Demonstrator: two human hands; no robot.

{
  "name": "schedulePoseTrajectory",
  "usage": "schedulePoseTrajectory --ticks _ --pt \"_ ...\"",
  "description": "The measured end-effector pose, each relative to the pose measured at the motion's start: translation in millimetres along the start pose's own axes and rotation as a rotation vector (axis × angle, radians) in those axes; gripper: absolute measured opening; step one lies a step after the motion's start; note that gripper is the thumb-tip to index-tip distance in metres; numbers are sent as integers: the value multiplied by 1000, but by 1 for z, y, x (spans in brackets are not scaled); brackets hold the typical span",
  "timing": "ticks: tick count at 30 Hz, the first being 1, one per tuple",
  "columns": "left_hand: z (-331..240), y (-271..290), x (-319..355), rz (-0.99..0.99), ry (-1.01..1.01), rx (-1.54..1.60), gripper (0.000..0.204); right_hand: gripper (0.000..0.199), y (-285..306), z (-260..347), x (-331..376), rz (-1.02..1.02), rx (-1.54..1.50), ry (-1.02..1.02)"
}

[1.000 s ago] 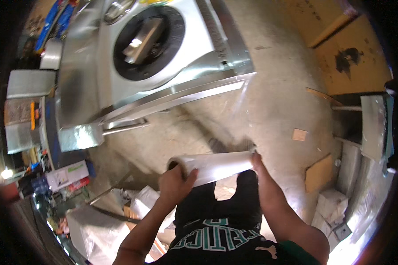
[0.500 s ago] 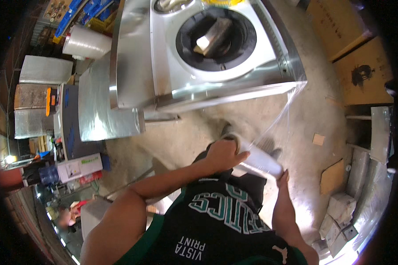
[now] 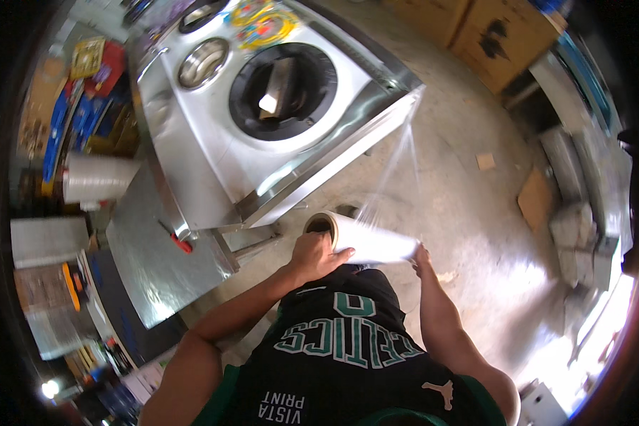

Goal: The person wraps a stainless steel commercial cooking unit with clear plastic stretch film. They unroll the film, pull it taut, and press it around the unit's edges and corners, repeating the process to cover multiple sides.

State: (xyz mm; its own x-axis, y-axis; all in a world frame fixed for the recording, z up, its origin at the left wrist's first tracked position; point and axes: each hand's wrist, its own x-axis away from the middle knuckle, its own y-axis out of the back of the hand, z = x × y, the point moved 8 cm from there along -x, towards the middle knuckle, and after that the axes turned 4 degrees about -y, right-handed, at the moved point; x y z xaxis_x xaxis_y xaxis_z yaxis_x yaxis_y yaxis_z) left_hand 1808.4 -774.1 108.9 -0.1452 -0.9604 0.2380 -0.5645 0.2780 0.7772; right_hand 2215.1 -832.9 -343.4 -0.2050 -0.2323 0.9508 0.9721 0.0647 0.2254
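A roll of clear stretch film (image 3: 380, 245) lies across the front of my body, held at both ends. My left hand (image 3: 316, 255) is closed round its left end, by the open cardboard core. At the other end, my right hand (image 3: 422, 260) grips the roll, its fingers partly hidden. A gathered strand of film (image 3: 397, 167) runs taut from the roll up to the near right corner of a stainless steel cooking range (image 3: 204, 170). Set in the range top is a black round burner well (image 3: 243, 106) with a metal piece (image 3: 280, 82) inside.
Left of the range, a red-handled tool (image 3: 181, 245) rests on a silvery wrapped panel (image 3: 138, 245). Another film roll (image 3: 103, 177) lies farther back. Large cardboard boxes (image 3: 500, 39) stand at the far right, and flat cardboard (image 3: 534, 201) lies on the concrete floor.
The view has turned, so the range now sits farther left and slanted. My hands and the roll have shifted left and up, and the roll is more level. The film strand looks wider.
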Motion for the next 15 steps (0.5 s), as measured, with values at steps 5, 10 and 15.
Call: schedulePoseTrajectory --ticks 5,10,15 --pt "-32 -15 -1 -28 -239 -161 49 54 -39 27 136 -515 125 398" --pt "-38 -13 -2 19 -273 -242 45 54 -89 111 356 -211 -34 907" --pt "-21 -14 -3 124 -340 -376 33 70 -156 183 463 -126 350 1067"
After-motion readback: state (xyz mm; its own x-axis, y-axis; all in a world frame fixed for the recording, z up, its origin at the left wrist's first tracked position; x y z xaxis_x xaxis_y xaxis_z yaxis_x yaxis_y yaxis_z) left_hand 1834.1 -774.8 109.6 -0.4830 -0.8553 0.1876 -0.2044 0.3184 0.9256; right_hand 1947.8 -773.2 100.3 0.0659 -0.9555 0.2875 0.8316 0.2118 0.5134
